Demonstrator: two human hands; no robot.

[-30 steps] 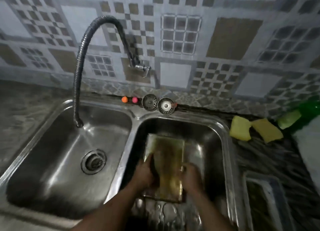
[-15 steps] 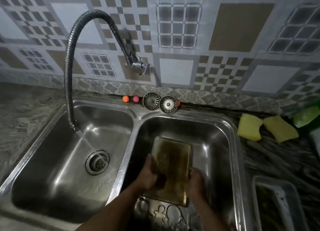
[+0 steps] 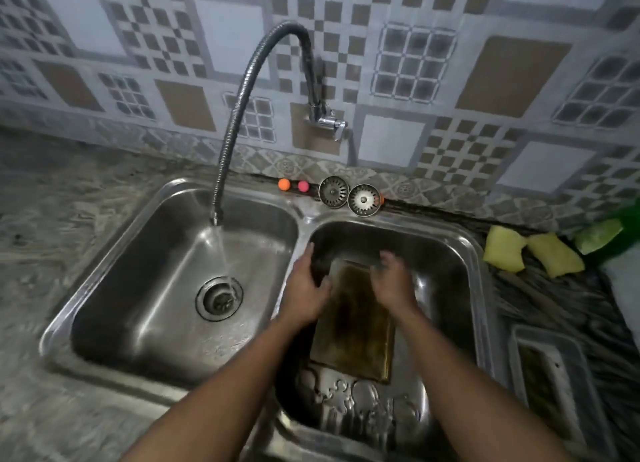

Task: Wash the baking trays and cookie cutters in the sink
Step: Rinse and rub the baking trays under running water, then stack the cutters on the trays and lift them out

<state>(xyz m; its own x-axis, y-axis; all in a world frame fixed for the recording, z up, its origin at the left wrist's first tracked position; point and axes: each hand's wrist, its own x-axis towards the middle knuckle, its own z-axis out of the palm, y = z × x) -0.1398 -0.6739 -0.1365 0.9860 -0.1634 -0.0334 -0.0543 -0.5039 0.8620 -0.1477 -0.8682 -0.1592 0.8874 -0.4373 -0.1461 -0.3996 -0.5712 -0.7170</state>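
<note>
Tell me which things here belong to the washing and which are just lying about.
Job: tray, cutters, second tray, sponges, tap, sink.
Lying about: strainers, orange ball, pink ball.

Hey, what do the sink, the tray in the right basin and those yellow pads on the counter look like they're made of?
The sink looks like stainless steel, brushed, with bright glare streaks. The baking tray is probably thin metal: stiff raised rim, brown-stained surface. The yellow pads seem sponge or foam: matte, soft-edged, slightly bent.
</note>
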